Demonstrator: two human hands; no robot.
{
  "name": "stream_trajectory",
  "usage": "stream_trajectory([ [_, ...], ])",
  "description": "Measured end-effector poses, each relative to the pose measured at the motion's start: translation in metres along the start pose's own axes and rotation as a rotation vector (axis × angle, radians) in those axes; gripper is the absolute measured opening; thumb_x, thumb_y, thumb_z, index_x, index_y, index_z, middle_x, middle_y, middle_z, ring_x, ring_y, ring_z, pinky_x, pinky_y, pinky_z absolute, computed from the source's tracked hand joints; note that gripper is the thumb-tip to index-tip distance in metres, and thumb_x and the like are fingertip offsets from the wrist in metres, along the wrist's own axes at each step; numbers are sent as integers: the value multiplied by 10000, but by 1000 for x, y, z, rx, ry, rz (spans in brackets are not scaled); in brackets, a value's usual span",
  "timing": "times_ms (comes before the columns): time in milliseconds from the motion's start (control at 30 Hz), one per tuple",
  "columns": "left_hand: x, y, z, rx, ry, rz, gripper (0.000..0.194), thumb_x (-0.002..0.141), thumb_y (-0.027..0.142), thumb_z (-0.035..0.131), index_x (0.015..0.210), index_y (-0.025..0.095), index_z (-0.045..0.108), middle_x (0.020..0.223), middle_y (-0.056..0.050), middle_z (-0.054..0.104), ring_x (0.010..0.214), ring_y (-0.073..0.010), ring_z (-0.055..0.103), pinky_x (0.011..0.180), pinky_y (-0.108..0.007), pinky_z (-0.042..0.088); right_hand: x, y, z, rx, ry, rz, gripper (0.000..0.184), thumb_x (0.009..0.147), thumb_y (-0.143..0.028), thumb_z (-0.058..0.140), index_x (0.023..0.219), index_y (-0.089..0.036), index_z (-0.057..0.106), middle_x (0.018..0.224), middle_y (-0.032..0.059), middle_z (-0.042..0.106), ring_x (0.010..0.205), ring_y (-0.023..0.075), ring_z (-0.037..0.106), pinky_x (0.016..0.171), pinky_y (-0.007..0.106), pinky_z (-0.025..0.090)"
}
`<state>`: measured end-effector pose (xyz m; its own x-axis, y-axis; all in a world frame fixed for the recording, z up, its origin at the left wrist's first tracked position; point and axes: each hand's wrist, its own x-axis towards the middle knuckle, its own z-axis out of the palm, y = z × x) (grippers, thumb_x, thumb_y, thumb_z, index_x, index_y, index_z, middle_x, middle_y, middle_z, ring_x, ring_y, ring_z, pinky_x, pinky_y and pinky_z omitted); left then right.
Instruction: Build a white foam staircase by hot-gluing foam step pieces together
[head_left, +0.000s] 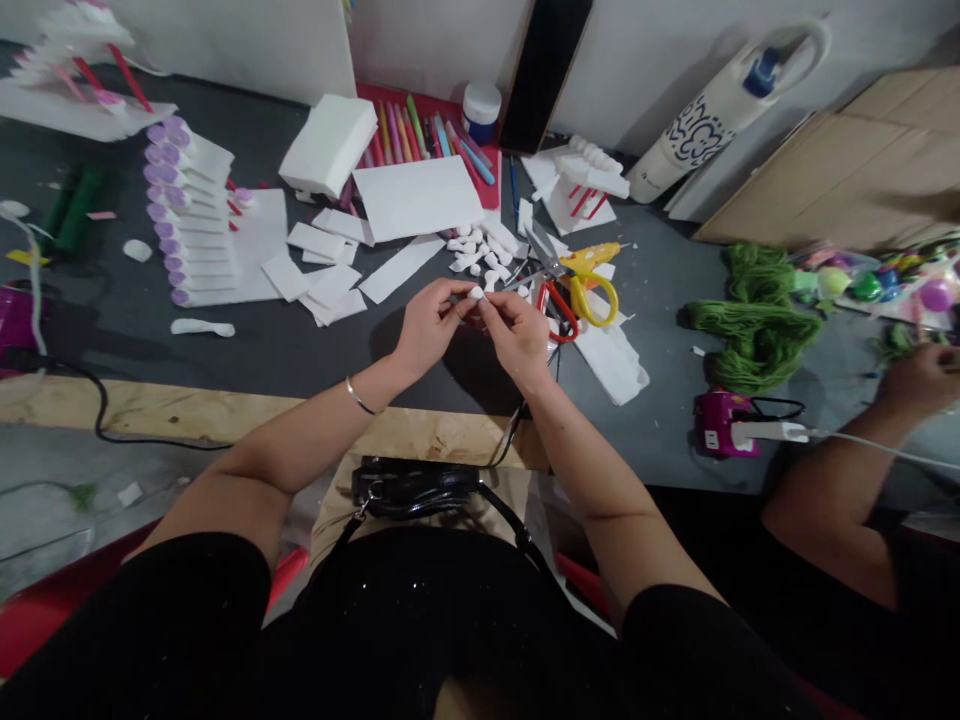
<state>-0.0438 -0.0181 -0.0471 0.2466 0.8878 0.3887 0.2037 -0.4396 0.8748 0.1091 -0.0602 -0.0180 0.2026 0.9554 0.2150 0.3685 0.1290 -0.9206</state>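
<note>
Head view: The left hand [429, 325] and the right hand [519, 335] met above the dark grey flat tabletop [285, 350]. The thumb and fingertips of each were pinched closed on a small rounded white piece [476, 293], located between the two hands, near a pile of small white lumpy pieces [480, 250].

Hazards: Excessive pinch pressure could have flattened or torn the piece; a loosened pinch could have dropped it among similar ones. Rightward hand travel could have struck the red-handled metal scissors [559, 293] just beside it.

Markings: The tall white cylindrical bottle [697, 125] bore a dark floral line pattern; its small lettering was illegible.
</note>
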Motion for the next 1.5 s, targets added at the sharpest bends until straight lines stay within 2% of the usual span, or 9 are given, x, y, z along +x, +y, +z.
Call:
stream_trajectory([
  [100,0,-1,0,15,-9,2,406,1068,544,542,1184,211,745,1143,-94,787,1081,-188,766,896,-311,652,1,0,-1,18,-11,-9,262,921,-473,655,941,-244,781,865,9,812,733,155,733,715,304,587],
  [267,-1,2,1,-6,9,-6,436,1054,581,548,1119,198,747,1084,-87,791,925,-168,780,778,-288,660,1,-1,-1,49,15,-1,224,898,-449,682,885,-240,760,805,-6,791,726,146,717,700,290,573],
  [533,-1,3,2,-36,27,-20,477,1036,647,535,1020,201,705,962,-59,755,849,-141,755,763,-268,640,1,0,0,74,21,15,190,870,-414,697,840,-234,751,772,-9,788,695,142,707,692,293,571],
  [700,0,4,-1,69,44,31,368,1057,552,562,991,218,704,952,-48,743,904,-156,736,793,-280,615,0,3,2,52,-19,17,210,890,-409,652,910,-234,765,831,4,797,724,146,725,714,302,583],
  [867,1,4,-5,280,43,161,205,1063,368,579,1026,216,712,987,-64,760,912,-167,725,794,-284,586,-3,2,4,55,-21,0,211,895,-406,661,971,-235,758,892,14,794,755,143,717,702,291,565],
  [1100,-1,5,-6,454,-21,187,250,1055,275,534,1169,231,752,1082,-72,798,958,-180,754,684,-270,544,-1,4,7,88,21,58,279,884,-510,731,940,-236,730,854,1,777,744,129,670,691,276,532],
  [1267,0,7,-8,359,-76,216,334,1085,365,491,1268,221,731,1171,-90,791,1030,-183,755,812,-288,597,4,5,-3,80,2,23,232,912,-478,704,965,-253,730,901,3,778,810,140,706,728,292,557],
  [1367,3,5,-9,248,-61,217,316,1097,397,496,1166,221,749,1091,-91,791,1026,-187,745,911,-333,605,5,4,-8,59,-58,0,203,920,-445,692,988,-257,726,899,1,765,819,140,710,736,295,573],
  [1500,5,4,-9,117,-26,111,218,1051,405,614,1039,235,749,1032,-69,752,936,-170,720,782,-293,621,5,5,-7,106,-106,-8,212,904,-438,694,991,-248,726,901,1,758,762,131,689,720,305,596],
])
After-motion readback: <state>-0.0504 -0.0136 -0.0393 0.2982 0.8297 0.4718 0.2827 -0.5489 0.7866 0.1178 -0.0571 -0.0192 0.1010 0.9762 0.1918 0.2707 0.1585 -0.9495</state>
